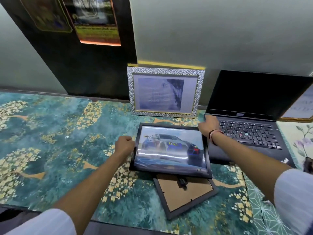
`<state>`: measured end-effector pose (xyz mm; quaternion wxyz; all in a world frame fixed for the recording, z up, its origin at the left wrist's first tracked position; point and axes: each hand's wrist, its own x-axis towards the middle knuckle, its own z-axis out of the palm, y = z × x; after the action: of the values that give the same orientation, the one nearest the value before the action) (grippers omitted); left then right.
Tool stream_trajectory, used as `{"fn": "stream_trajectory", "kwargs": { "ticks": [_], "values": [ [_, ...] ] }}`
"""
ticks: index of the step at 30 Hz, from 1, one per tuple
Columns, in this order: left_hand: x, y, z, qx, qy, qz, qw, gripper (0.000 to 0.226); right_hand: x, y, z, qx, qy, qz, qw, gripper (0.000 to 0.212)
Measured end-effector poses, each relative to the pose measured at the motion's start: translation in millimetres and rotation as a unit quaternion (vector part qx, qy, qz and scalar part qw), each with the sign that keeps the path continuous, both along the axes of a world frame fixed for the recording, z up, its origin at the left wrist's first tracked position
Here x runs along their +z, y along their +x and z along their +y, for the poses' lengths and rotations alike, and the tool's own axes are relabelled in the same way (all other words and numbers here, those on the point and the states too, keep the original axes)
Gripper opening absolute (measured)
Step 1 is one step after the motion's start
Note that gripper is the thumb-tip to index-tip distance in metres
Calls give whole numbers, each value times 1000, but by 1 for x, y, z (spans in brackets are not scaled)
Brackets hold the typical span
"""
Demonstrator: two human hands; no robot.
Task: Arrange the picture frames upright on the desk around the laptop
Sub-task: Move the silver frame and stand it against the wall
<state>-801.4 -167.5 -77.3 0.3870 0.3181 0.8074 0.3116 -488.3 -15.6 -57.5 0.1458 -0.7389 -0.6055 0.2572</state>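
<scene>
Both arms reach forward, left grip (125,144) closed in a fist, right grip (208,125) curled, palm down.

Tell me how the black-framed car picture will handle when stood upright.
The black-framed car picture probably stays stiff: it keeps flat between the left hand and right hand. Its glossy, reflective front looks slippery and possibly breakable. Being thin, it likely tips without support.

White pebbled frame (165,92) upright against the wall left of the open black laptop (250,116), black car-picture frame (171,150) tilted before it, third frame (184,195) face-down on the desk (50,141).
</scene>
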Motion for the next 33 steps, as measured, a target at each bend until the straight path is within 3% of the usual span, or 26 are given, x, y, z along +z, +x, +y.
{"fn": "stream_trajectory", "kwargs": {
  "ticks": [3,6,8,9,11,14,16,21,24,28,31,33],
  "values": [
    [18,-7,54,31,65,-49,996,17,31,-20,33,-22,13,80,996,28],
    [31,-19,108,24,91,-72,993,14,46,-36,62,-41,14,157,987,38],
    [23,-32,144,19,104,-77,991,61,46,-41,81,-33,7,205,978,21],
    [8,-45,166,12,113,-92,989,73,41,-41,94,-35,-1,220,975,17],
    [4,-48,184,-3,124,-104,987,66,30,-40,108,-39,-17,254,966,24],
    [29,-35,178,15,147,-132,980,46,32,-43,97,-42,1,288,957,22],
    [15,-41,184,26,157,-164,974,52,31,-39,97,-49,7,302,952,33],
    [42,-23,138,44,167,-190,967,48,48,-28,71,-52,20,317,947,17],
    [75,-2,104,67,189,-208,957,41,70,-20,38,-66,33,311,947,37],
    [109,18,74,84,216,-195,953,50,87,2,4,-54,50,350,934,30],
    [120,35,60,73,214,-172,959,59,91,30,-22,-81,52,339,936,37],
    [126,51,51,70,212,-159,962,62,91,51,-38,-104,50,326,938,29]
  ]
}}
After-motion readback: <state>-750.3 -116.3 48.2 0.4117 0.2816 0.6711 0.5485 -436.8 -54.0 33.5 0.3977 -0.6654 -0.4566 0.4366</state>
